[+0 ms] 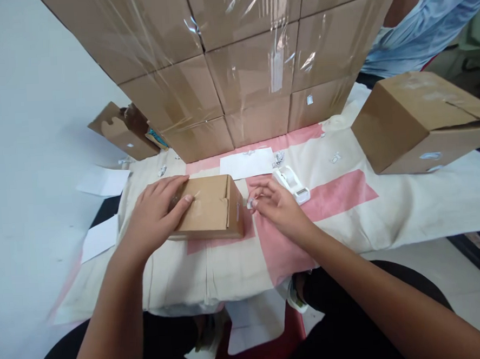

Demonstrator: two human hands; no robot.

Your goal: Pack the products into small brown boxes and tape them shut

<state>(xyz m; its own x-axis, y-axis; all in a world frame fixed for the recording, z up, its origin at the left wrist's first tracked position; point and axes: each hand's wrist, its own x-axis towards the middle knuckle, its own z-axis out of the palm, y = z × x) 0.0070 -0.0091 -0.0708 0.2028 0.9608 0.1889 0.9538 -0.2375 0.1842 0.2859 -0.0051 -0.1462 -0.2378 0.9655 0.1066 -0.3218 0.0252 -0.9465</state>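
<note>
Streaky glare on stacked boxes (245,71)

Both forearms are bare and reach forward, converging from the lower corners of the view. The left forearm (117,295) rises steeply to the left wrist (136,248); the left hand (158,210) lies palm down, its back upward, fingers side by side and slightly bent, thumb spread away from them. The right forearm (368,274) slants in from the other side, nearly straight through the wrist. The right hand (277,204) has its fingers curled, with thumb and fingertips close in a pinch. The hands are apart, the left palm flatter.
</note>
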